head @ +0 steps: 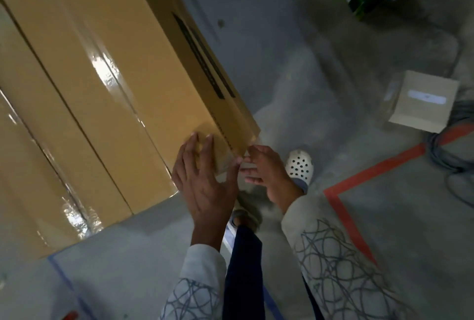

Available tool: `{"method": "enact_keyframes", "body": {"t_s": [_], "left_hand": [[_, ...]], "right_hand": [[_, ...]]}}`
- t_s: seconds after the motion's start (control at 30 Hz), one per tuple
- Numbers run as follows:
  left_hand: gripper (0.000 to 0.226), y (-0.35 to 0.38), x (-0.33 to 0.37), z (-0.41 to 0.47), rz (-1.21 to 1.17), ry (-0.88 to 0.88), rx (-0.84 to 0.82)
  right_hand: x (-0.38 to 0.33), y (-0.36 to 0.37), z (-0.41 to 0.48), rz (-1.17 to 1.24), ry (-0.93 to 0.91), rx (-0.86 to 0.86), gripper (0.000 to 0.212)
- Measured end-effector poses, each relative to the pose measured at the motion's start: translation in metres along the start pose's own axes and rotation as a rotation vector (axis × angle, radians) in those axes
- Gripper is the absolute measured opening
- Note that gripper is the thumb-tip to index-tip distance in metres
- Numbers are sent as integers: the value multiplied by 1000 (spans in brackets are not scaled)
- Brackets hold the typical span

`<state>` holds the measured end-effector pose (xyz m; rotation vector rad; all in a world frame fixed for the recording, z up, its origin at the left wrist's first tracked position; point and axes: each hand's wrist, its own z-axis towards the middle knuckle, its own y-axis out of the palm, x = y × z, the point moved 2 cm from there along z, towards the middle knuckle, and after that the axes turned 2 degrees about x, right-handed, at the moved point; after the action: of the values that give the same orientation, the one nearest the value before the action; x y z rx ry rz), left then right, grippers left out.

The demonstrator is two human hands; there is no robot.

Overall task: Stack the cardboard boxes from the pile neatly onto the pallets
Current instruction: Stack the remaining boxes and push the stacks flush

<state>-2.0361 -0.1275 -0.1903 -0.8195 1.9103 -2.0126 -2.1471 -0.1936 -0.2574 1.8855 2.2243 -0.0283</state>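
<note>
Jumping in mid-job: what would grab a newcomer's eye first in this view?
The long taped cardboard box fills the upper left, its tape glaring under the light. At its near corner the left hand lies flat on top and the right hand touches the side. To the right, a small pale box sits on the floor near a line of red floor tape.

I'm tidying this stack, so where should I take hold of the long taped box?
Likely the long taped box at its near corner, from your side: left hand flat on top, right hand against the side face. It is wide, smooth, without visible handles, so a two-face palm grip suits.
</note>
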Motion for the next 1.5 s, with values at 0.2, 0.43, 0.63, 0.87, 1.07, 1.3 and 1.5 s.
{"method": "enact_keyframes", "body": {"t_s": [0.2, 0.43, 0.63, 0.87, 1.07, 1.3, 1.5], "left_hand": [[83, -1, -10, 5, 8, 61, -80], [72, 5, -9, 11, -71, 84, 8], [67, 10, -10, 4, -148, 54, 88], [68, 12, -8, 9, -190, 52, 133], [67, 13, -6, 8, -191, 26, 115], [72, 11, -8, 6, -180, 16, 99], [67, 15, -11, -2, -164, 18, 114]], "right_hand": [[9, 22, -16, 200, 107, 31, 34], [10, 19, -24, 208, -26, 58, 37], [8, 12, -26, 102, -60, 45, 36], [22, 7, -22, 193, -79, 63, 37], [28, 9, -19, 179, -69, 69, 36], [4, 5, 14, -53, -86, 130, 37], [7, 10, 87, -166, -113, 32, 74]]}}
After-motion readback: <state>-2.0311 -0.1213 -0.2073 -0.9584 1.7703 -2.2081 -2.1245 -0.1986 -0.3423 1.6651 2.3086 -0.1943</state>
